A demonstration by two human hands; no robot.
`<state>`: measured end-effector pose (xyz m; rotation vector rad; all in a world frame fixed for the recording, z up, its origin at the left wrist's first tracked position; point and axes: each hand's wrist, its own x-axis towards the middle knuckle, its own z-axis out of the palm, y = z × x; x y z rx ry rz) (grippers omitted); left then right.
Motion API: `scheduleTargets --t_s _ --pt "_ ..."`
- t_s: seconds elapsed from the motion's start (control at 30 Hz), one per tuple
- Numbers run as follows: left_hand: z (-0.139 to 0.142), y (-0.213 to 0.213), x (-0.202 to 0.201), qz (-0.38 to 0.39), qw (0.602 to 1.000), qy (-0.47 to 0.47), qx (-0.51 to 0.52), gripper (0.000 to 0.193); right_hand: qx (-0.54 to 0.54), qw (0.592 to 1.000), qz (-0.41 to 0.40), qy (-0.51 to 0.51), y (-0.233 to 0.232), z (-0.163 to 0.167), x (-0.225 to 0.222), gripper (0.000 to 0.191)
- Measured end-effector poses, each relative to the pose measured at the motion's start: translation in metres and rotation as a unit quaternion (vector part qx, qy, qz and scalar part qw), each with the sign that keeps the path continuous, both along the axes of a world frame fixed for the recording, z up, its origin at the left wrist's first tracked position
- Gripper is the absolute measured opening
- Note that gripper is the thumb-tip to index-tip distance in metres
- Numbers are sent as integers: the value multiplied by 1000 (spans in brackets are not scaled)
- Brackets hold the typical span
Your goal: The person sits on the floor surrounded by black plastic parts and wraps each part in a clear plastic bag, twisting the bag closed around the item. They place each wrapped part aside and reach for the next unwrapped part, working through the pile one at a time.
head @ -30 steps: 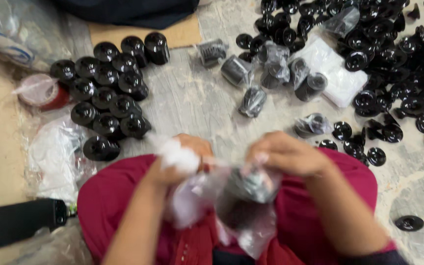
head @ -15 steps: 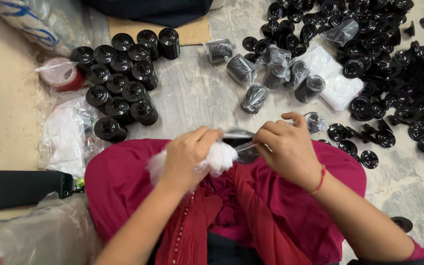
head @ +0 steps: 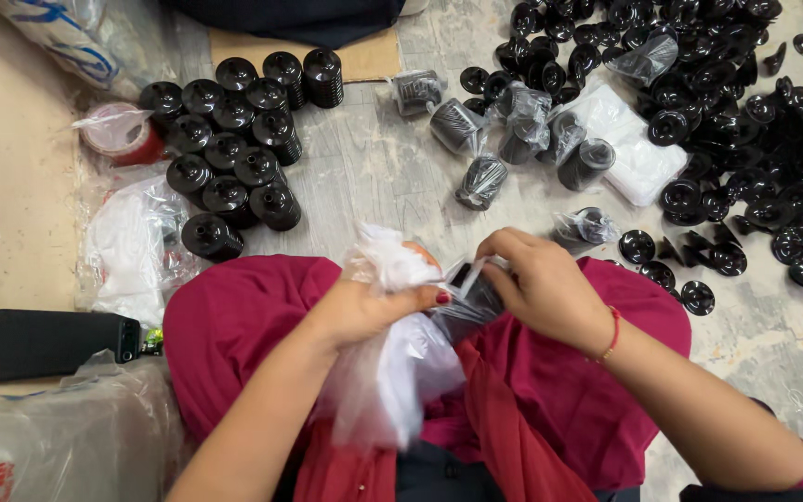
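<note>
A bundle of clear plastic bags (head: 392, 353) is gripped in the left hand (head: 364, 302), hanging crumpled over the magenta lap. A black ribbed cylinder (head: 472, 296), partly sleeved in one bag, is held tilted by the right hand (head: 541, 284).

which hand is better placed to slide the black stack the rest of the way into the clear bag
Probably the right hand: its fingers already pinch the black stack at the mouth of the clear bag. The left hand is full, clutching a bunch of spare bags, so it can only steady.

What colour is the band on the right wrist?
Red, a thin wrist band, clear in the head view.
</note>
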<state>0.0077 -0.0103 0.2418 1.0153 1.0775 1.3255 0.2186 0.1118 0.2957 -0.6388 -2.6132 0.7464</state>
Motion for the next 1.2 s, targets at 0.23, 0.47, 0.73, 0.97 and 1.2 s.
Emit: scheduleTargets --t_s 0.23,0.47,0.73,0.97,1.2 --pt "32 -14 -17 116 874 467 64 43 -36 999 30 14 4 21 0 17" --pt "24 -19 -20 29 730 673 118 18 55 995 42 -74 3 19 1 14" --pt "15 -16 -53 -93 989 28 114 26 -295 933 206 28 28 42 22 7" --pt "-24 -12 9 117 975 188 -17 60 63 992 -113 5 11 -33 2 5" --pt "-55 -9 21 -90 994 -42 39 29 120 989 -78 -37 -35 -28 -3 13"
